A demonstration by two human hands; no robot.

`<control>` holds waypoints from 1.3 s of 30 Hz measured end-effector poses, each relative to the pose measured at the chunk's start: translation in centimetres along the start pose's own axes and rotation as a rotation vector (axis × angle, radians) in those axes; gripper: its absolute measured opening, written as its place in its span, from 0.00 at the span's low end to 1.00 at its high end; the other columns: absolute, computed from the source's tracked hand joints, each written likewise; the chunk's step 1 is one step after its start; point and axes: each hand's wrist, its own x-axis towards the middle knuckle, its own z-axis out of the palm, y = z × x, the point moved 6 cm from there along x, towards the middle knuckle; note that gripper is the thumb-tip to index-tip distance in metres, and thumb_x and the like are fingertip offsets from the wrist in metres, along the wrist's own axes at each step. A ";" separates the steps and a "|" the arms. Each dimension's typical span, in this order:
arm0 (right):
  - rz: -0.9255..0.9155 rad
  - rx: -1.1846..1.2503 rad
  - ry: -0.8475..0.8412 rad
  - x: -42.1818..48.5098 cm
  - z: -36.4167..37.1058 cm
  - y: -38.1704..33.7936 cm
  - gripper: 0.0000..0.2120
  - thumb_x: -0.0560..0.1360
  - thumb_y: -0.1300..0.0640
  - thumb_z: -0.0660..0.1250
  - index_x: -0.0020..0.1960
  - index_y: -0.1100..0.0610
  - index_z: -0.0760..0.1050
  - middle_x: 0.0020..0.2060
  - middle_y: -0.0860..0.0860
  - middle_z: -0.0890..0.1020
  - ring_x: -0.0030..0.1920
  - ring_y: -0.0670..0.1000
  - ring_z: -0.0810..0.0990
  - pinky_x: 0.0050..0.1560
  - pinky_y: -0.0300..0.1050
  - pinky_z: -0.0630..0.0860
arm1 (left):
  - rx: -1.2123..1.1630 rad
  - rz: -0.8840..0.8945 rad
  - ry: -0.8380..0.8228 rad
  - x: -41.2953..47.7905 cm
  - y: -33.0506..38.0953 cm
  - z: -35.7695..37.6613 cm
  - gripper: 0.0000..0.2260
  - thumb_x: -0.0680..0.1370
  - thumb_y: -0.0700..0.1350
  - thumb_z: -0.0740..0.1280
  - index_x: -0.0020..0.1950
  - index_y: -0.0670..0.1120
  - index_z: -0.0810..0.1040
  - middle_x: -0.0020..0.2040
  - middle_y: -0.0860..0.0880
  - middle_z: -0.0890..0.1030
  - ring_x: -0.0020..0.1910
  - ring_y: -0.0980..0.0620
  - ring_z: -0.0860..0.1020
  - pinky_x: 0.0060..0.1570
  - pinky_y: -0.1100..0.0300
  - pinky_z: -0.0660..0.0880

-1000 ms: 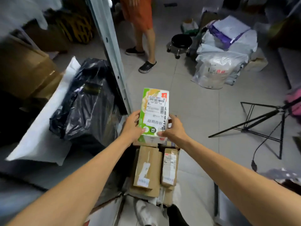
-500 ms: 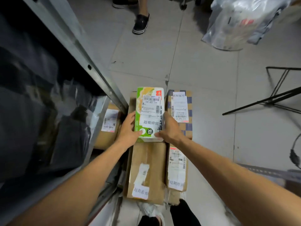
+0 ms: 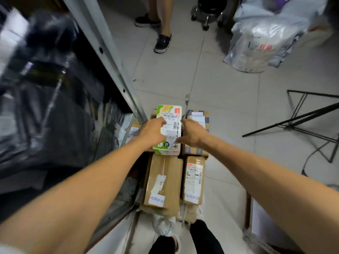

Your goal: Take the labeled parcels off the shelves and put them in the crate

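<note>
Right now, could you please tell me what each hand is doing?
Left hand: grips the green-and-white parcel.
Right hand: open, fingertips at the parcel's right edge.

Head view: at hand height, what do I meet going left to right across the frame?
Black bags on the shelf → metal shelf upright → left hand → green-and-white parcel → right hand → black tripod stand on the floor.
</note>
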 end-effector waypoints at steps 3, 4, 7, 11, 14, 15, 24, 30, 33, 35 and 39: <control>-0.083 -0.222 -0.042 -4.5 -5.4 -2.9 0.25 0.71 0.51 0.74 0.62 0.60 0.71 0.56 0.56 0.77 0.56 0.58 0.76 0.53 0.49 0.75 | 0.180 0.070 -0.031 -3.8 4.5 -3.7 0.23 0.70 0.42 0.73 0.65 0.47 0.74 0.61 0.48 0.78 0.60 0.47 0.76 0.59 0.52 0.74; -0.103 -0.276 -0.054 -6.1 -7.0 -3.8 0.24 0.71 0.51 0.74 0.61 0.60 0.72 0.56 0.57 0.77 0.56 0.58 0.77 0.53 0.50 0.75 | 0.222 0.073 -0.026 -5.3 5.8 -4.9 0.22 0.70 0.44 0.73 0.63 0.48 0.74 0.60 0.48 0.78 0.59 0.46 0.76 0.59 0.51 0.74; -0.168 -0.396 -0.083 -11.3 -10.5 -6.8 0.25 0.71 0.50 0.73 0.63 0.60 0.72 0.57 0.58 0.78 0.56 0.59 0.77 0.55 0.53 0.76 | 0.261 0.047 0.040 -10.8 8.5 -8.3 0.19 0.70 0.45 0.73 0.60 0.48 0.76 0.58 0.48 0.79 0.58 0.46 0.77 0.57 0.51 0.75; -0.331 -0.524 -0.072 -19.1 -12.9 -11.4 0.25 0.72 0.49 0.72 0.63 0.61 0.73 0.56 0.59 0.79 0.55 0.61 0.77 0.54 0.53 0.77 | 0.154 -0.056 0.203 -20.8 9.8 -11.2 0.18 0.69 0.46 0.74 0.57 0.48 0.77 0.55 0.48 0.80 0.55 0.46 0.78 0.56 0.51 0.76; -0.518 -0.592 -0.058 -25.4 -12.6 -15.1 0.24 0.72 0.49 0.71 0.62 0.63 0.74 0.55 0.60 0.79 0.55 0.61 0.77 0.50 0.49 0.75 | 0.052 -0.167 0.342 -30.0 9.1 -11.8 0.17 0.68 0.48 0.75 0.55 0.49 0.77 0.54 0.48 0.79 0.53 0.46 0.79 0.56 0.50 0.76; -0.581 -0.606 -0.056 -27.7 -12.2 -16.3 0.24 0.72 0.49 0.71 0.62 0.63 0.74 0.55 0.60 0.79 0.55 0.61 0.77 0.49 0.48 0.74 | 0.021 -0.203 0.375 -33.2 8.8 -11.6 0.16 0.68 0.47 0.75 0.54 0.49 0.77 0.53 0.48 0.80 0.52 0.46 0.79 0.55 0.49 0.76; -1.034 -0.697 -0.150 -47.7 -1.3 -26.5 0.27 0.70 0.47 0.73 0.64 0.58 0.72 0.58 0.55 0.78 0.58 0.58 0.77 0.55 0.49 0.74 | -0.054 -0.584 0.628 -61.4 5.0 -4.8 0.19 0.68 0.48 0.74 0.57 0.49 0.77 0.53 0.49 0.81 0.51 0.48 0.79 0.53 0.52 0.77; -1.373 -0.832 -0.311 -64.3 11.4 -31.5 0.31 0.72 0.47 0.72 0.70 0.56 0.68 0.66 0.55 0.73 0.64 0.56 0.73 0.61 0.47 0.71 | -0.207 -0.924 0.778 -81.3 2.4 5.2 0.20 0.69 0.51 0.74 0.59 0.50 0.77 0.54 0.50 0.80 0.50 0.49 0.78 0.49 0.56 0.76; -1.608 -0.902 -0.398 -74.8 17.4 -32.2 0.26 0.73 0.50 0.71 0.68 0.58 0.72 0.64 0.56 0.76 0.63 0.57 0.75 0.61 0.48 0.72 | -0.278 -1.114 0.842 -91.7 3.0 11.8 0.19 0.69 0.56 0.73 0.58 0.54 0.77 0.55 0.49 0.79 0.53 0.46 0.78 0.45 0.58 0.73; -1.749 -0.946 -0.460 -81.8 20.7 -31.5 0.24 0.72 0.50 0.71 0.65 0.56 0.74 0.61 0.56 0.78 0.60 0.57 0.77 0.59 0.50 0.74 | -0.358 -1.237 0.894 -98.2 4.2 16.3 0.20 0.67 0.55 0.75 0.57 0.54 0.77 0.55 0.49 0.79 0.56 0.45 0.78 0.52 0.55 0.75; -1.858 -0.948 -0.570 -92.7 25.6 -29.3 0.25 0.69 0.46 0.73 0.63 0.53 0.73 0.57 0.52 0.76 0.56 0.54 0.76 0.54 0.50 0.76 | -0.434 -1.458 0.940 -108.1 7.7 24.6 0.18 0.67 0.53 0.74 0.54 0.51 0.77 0.53 0.48 0.80 0.53 0.45 0.79 0.50 0.54 0.76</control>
